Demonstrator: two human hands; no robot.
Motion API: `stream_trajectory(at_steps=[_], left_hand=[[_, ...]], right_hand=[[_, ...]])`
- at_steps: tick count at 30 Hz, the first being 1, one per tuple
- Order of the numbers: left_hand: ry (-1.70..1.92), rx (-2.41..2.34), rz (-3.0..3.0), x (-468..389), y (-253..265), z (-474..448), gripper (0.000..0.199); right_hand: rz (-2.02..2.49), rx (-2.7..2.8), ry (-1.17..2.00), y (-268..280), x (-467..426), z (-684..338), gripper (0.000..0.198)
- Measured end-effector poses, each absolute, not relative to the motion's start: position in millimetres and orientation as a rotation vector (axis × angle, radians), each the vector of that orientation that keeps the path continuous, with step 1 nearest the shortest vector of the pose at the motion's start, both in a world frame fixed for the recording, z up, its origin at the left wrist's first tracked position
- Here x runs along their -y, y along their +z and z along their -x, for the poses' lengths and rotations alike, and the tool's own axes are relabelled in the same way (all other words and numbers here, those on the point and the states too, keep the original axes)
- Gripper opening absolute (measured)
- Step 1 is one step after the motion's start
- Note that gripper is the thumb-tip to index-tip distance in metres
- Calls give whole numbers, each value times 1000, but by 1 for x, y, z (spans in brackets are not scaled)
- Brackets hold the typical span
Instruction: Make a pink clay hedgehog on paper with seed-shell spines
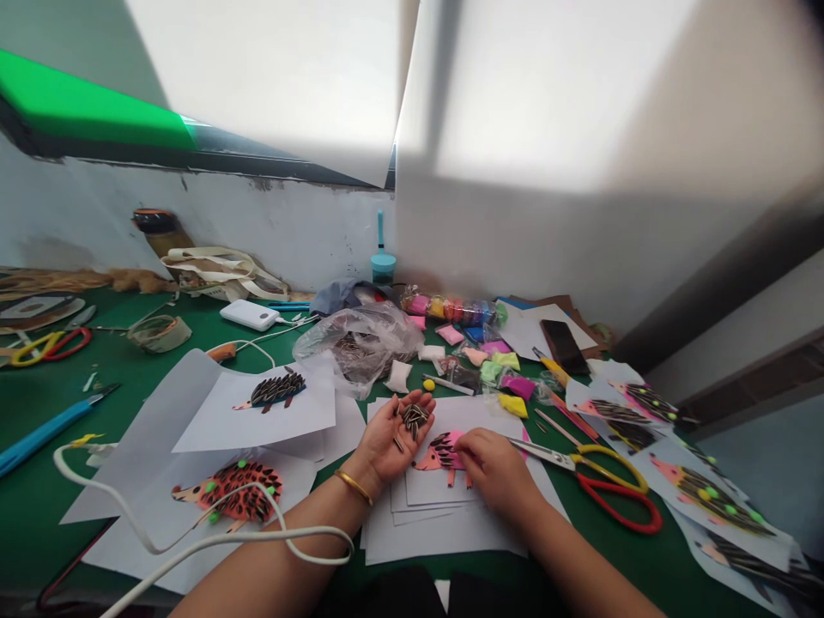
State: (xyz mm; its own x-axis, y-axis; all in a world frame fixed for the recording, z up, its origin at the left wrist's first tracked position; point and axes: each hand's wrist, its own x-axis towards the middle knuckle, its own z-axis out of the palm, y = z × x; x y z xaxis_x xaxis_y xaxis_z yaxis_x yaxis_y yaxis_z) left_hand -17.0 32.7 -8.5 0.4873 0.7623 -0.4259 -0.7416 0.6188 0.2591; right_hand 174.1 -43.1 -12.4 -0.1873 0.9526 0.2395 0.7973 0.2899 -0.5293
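Note:
My left hand (394, 442) is palm up and cupped around a small heap of striped sunflower seeds (415, 418). Just right of it, on a stack of white paper (425, 518), lies a pink clay hedgehog (444, 455), its back partly covered with seeds. Over the hedgehog's back, my right hand (493, 468) has its fingertips pinched together and hides part of the figure. Whatever is between those fingertips is too small to make out. Scissors (602, 481) with yellow and red handles lie beside my right hand.
A plastic bag of seeds (360, 348) and several small clay packets (502, 360) lie beyond my hands. Finished hedgehog sheets are at left (257, 421) and right (714, 498). A white cable (283, 536) loops across my left forearm. A blue-handled knife (51, 429) lies far left.

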Motion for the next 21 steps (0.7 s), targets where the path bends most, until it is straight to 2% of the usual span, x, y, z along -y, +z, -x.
stream_trajectory(at_steps=[21], left_hand=[[900,-537,-47,-32,-9,17,28]], right_hand=[[1594,2127,326,-19,38,-170,12]])
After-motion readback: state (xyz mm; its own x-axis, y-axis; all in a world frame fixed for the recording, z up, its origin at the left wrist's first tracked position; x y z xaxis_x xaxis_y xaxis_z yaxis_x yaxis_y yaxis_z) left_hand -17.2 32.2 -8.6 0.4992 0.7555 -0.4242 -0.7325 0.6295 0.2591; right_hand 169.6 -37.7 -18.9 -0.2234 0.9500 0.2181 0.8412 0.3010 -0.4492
